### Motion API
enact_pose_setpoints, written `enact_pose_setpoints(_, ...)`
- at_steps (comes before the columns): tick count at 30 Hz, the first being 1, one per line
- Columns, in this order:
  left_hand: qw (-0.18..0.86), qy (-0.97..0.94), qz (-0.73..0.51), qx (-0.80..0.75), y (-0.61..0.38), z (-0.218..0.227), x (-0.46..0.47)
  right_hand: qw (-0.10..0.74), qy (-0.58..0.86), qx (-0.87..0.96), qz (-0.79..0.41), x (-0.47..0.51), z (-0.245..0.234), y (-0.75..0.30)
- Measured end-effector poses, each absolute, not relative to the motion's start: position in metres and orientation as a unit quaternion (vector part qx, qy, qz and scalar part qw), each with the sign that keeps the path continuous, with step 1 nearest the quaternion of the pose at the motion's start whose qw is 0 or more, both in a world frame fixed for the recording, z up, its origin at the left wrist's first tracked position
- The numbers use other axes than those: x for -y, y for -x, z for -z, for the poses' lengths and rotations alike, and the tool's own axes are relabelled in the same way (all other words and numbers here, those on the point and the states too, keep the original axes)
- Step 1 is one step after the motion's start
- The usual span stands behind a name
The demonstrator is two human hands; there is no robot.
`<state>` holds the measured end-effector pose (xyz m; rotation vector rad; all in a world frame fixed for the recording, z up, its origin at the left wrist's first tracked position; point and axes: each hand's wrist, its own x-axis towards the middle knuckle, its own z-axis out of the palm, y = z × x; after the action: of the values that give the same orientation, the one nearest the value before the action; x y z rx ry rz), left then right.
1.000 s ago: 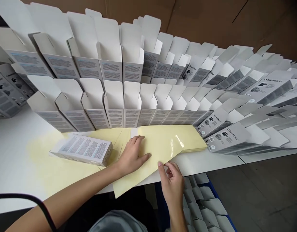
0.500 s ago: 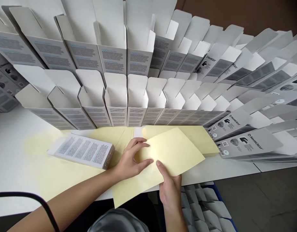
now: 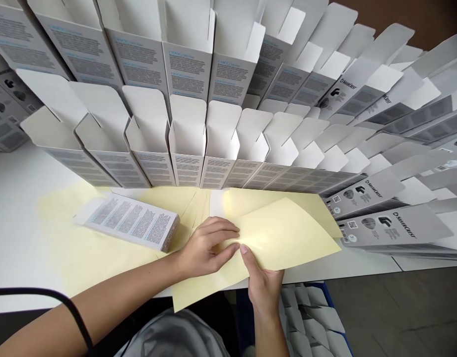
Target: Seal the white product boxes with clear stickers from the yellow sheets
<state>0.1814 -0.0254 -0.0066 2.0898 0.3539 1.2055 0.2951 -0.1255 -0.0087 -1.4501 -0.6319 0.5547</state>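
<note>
**Two hands on a pale yellow sheet, near edge of the table**

The pale yellow sheet (image 3: 288, 233) lies across the near edge of the white table (image 3: 20, 183), its right part bowed upward and its near corner hanging past the edge. The right hand (image 3: 264, 286) is pinched shut on the sheet's near edge, thumb on top and fingers hidden beneath. The left hand (image 3: 206, 250) sits half curled on the sheet's left part, its thumb tip just beside the right thumb; whether it has real hold of the paper, I cannot tell.

Just beyond the hands, a stack of yellow sheets (image 3: 280, 203) lies flat, with a white paper strip (image 3: 217, 203) at its left end. Left of the left hand, a printed white carton (image 3: 133, 221) lies flat on another yellow sheet (image 3: 72, 238) that spreads across the table.

Along the far side, two rows of open-flapped cartons (image 3: 187, 144) stand upright, packed side by side. To the right, SilverCrest-branded grey cartons (image 3: 365, 196) lie tilted in overlapping rows. Below the table's near edge at right, a blue-rimmed crate (image 3: 321, 292) holds more grey flaps. A dark cord (image 3: 45, 292) crosses the left forearm (image 3: 101, 277).
</note>
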Motion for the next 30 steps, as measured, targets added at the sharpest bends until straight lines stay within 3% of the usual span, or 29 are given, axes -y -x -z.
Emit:
enact_pose_setpoints(21, 0.373, -0.816, -0.421, -0.133, -0.174, -0.004, 0.020, 0.597, 0.632, 0.442, -0.219, 0.125, -0.004, -0.309)
enact_pose_setpoints(30, 0.438, -0.816, -0.354, -0.126, -0.169, -0.018, 0.020, 0.570, 0.625, 0.484, -0.223, 0.130, -0.003, -0.321)
